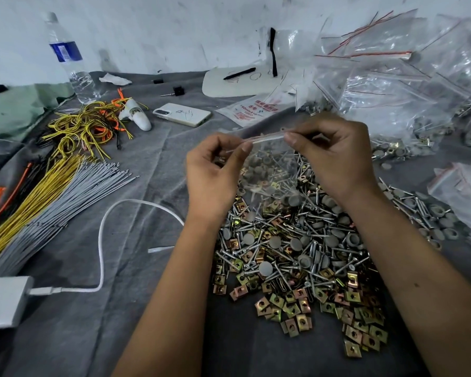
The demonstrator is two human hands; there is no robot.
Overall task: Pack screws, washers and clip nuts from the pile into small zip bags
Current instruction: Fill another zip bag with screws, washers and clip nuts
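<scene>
A small clear zip bag (pixel 269 170) hangs above the pile, with grey washers, screws and clip nuts inside it. My left hand (pixel 215 172) pinches the left end of its top strip between thumb and fingers. My right hand (pixel 335 153) pinches the right end of the same strip. Under both hands lies the pile (pixel 297 254) of silver screws, round grey washers and brass-coloured square clip nuts, spread over the grey cloth. Clip nuts (pixel 310 308) lie thickest at the near edge.
Filled zip bags (pixel 405 85) are heaped at the back right. Bundles of yellow, grey and orange cable ties (pixel 46 191) lie at the left. A white cable (pixel 104 240), a phone (pixel 181 114), a water bottle (pixel 71 61) and a marker pen (pixel 239 73) are also on the cloth.
</scene>
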